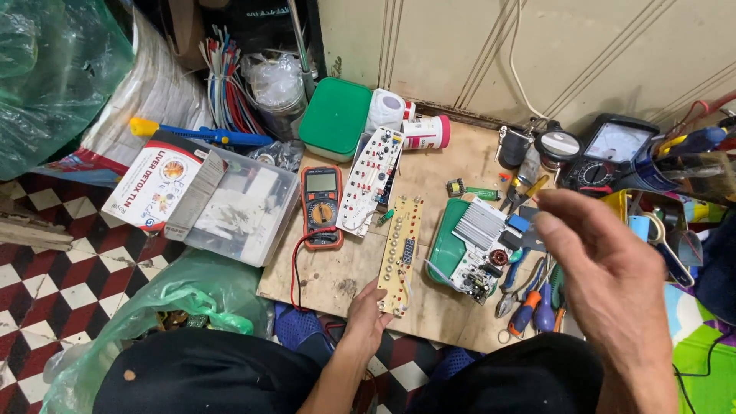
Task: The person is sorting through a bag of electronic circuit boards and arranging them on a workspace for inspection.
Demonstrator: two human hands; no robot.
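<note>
Both hands are out over the work: my left hand [366,310] rests with its fingertips on the near end of the long yellow circuit board [402,253], steadying it flat rather than gripping it. My right hand [606,268] hangs in the air on the right, fingers loosely spread and half curled, with nothing in it as far as I can see; it is blurred, so I can't be sure about the fingertips.

From the head view, the yellow board lies near the middle of the wooden board [337,276] that serves me as a table, running from near to far, its row of buttons and small display facing up. Just left of it lies the orange multimeter [321,205], its red lead looping towards the near edge, no probe touching the board. A white circuit board [371,181] lies tilted beside the meter, farther away. To the right sits a green case [443,244] with a power board [479,257] and its ribbed heat sink exposed.

I judge the device is already opened and its boards laid out, while any testing or repair of the yellow board has not begun. The pliers and screwdrivers [529,295] lie untouched near my right hand.
</note>
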